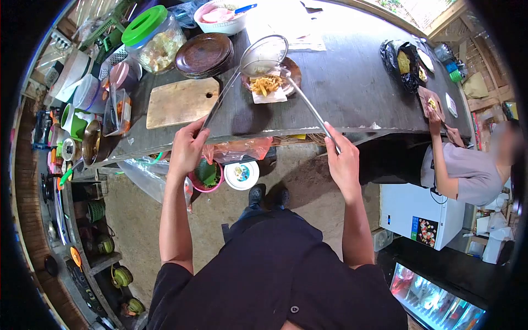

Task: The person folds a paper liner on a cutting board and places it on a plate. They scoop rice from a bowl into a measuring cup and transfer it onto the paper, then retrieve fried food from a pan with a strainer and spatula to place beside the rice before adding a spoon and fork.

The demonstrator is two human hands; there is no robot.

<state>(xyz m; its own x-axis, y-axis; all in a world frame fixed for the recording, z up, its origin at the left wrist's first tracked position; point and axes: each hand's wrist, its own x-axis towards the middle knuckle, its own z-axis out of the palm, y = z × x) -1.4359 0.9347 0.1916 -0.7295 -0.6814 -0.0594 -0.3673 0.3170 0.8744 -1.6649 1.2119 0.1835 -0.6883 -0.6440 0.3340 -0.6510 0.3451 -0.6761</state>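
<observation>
My left hand point(188, 146) grips the long handle of a metal skimmer point(264, 55), whose round wire bowl hovers tilted over a dark plate point(291, 70). On that plate lies white paper with a pile of yellow fries point(266, 84). My right hand point(342, 158) holds the thin handle of a second metal utensil point(308, 107) whose tip reaches in under the skimmer bowl, beside the fries. Both hands are at the near edge of the dark wooden counter point(352, 88).
A wooden cutting board point(181, 101), a stack of dark plates point(204, 54), a green-lidded jar point(154, 38) and a white bowl point(220, 16) stand on the counter. Another person point(467, 168) works at the right end. Cluttered shelves line the left; a white fridge point(421, 214) sits lower right.
</observation>
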